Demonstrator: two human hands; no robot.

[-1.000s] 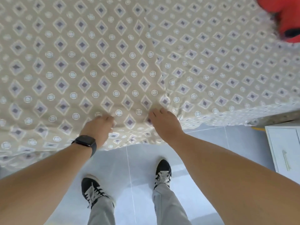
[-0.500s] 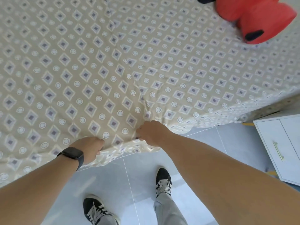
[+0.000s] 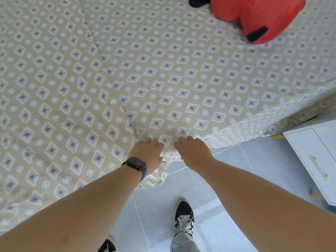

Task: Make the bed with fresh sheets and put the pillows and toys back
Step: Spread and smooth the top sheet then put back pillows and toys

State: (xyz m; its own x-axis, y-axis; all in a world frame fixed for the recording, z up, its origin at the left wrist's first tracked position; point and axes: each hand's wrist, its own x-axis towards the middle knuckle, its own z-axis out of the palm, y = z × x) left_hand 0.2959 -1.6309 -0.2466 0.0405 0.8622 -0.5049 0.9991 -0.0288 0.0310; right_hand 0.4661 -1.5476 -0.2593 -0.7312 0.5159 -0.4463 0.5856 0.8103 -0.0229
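Fingertips hidden in sheet (image 3: 112,91) folds — left hand (image 3: 148,155), right hand (image 3: 192,151) gripping its edge, now closer together; toy (image 3: 258,17) cut off beyond.

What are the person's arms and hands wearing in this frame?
Both forearms are bare, with no sleeves or gloves in view. The left hand has a black smartwatch with a dark band on its wrist. The right hand shows no visible jewellery.

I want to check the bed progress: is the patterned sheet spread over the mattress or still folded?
Spread: the patterned sheet covers the whole visible bed top, with a bunched edge under the left hand.
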